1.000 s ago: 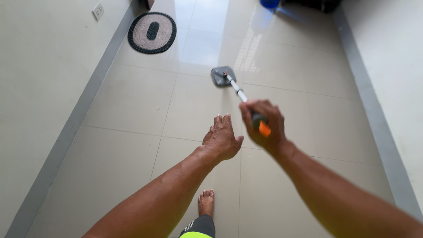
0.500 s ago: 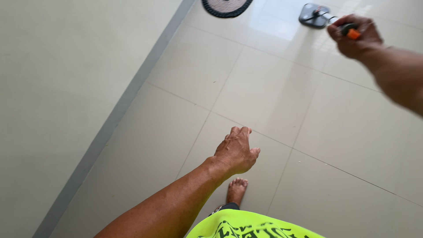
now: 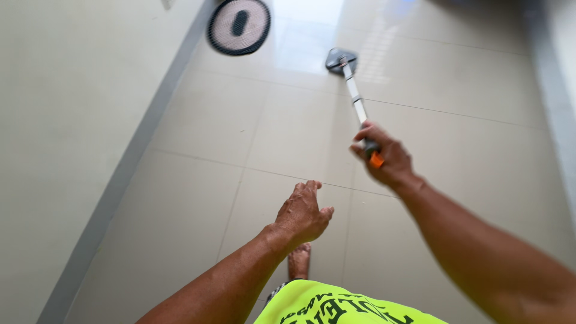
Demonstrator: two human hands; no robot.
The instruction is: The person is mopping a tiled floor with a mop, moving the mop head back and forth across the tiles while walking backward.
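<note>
The right hand [image 3: 384,157] is clenched around the top of the mop [image 3: 355,99], whose pad rests on the floor [image 3: 252,180] well ahead of it. The left hand [image 3: 303,211] hangs loose, holding nothing. The long, stiff pole probably feels light; the orange-tipped end gives most leverage.

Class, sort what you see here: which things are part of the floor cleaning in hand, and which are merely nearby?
In use:
mop, gripped at its orange-tipped handle end
right hand, closed on that handle
tiled floor, under the mop head

Just nearby:
round mat
left hand, empty
bare foot
</note>
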